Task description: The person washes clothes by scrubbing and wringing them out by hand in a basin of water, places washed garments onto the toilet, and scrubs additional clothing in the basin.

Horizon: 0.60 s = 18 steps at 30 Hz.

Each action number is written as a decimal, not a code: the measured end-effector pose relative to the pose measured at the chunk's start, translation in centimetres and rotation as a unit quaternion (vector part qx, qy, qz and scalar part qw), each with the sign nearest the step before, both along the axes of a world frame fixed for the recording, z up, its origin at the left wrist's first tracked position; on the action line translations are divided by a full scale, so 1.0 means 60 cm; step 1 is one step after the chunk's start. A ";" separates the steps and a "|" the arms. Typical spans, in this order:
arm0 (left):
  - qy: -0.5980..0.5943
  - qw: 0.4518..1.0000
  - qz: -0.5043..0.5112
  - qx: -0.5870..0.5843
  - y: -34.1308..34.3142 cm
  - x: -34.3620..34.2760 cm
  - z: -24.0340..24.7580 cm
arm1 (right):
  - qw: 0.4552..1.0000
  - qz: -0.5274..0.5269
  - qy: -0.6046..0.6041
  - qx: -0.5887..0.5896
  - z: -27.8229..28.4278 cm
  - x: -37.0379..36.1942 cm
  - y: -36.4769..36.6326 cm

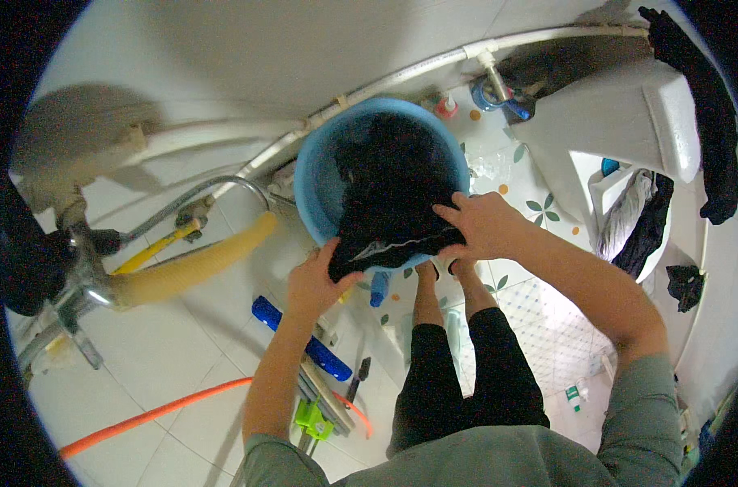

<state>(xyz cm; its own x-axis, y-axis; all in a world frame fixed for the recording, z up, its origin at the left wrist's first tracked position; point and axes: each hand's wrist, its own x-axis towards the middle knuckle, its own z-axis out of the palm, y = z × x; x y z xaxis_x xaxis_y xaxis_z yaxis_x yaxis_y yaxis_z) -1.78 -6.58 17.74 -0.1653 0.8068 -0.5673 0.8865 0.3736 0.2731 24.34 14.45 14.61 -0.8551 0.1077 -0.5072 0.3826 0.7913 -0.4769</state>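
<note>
Black cloth [397, 187] held by both your hands over a blue basin [309, 183].
In the head view, your left hand [310, 284] grips the near left corner and your right hand [492, 229] grips the near right, the edge stretched between them at the rim while the rest lies inside. You seem to be at the step of spreading or gathering that edge; your next move likely calls for an even hold on both sides. Dark fabric hides any folds or water, so wetness is uncertain.
</note>
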 end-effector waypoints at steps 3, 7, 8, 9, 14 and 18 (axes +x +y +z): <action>0.034 0.992 -0.077 -0.091 -0.006 0.012 -0.002 | 0.994 0.089 -0.067 -0.008 -0.028 0.008 -0.003; 0.008 0.986 -0.134 -0.103 -0.024 0.037 0.034 | 0.982 0.175 -0.065 -0.032 -0.012 0.019 -0.038; 0.021 0.984 -0.130 -0.117 -0.033 0.044 0.040 | 0.971 0.214 -0.101 -0.037 -0.005 0.014 -0.044; 0.033 0.983 -0.126 -0.131 -0.041 0.049 0.044 | 0.957 0.252 -0.138 -0.043 0.000 0.008 -0.047; 0.008 0.994 0.104 0.032 -0.044 0.004 0.146 | 0.987 -0.039 0.137 -0.070 0.078 -0.017 -0.007; 0.032 0.953 0.227 0.198 -0.105 -0.009 0.220 | 0.917 -0.187 0.319 -0.151 0.218 -0.057 -0.016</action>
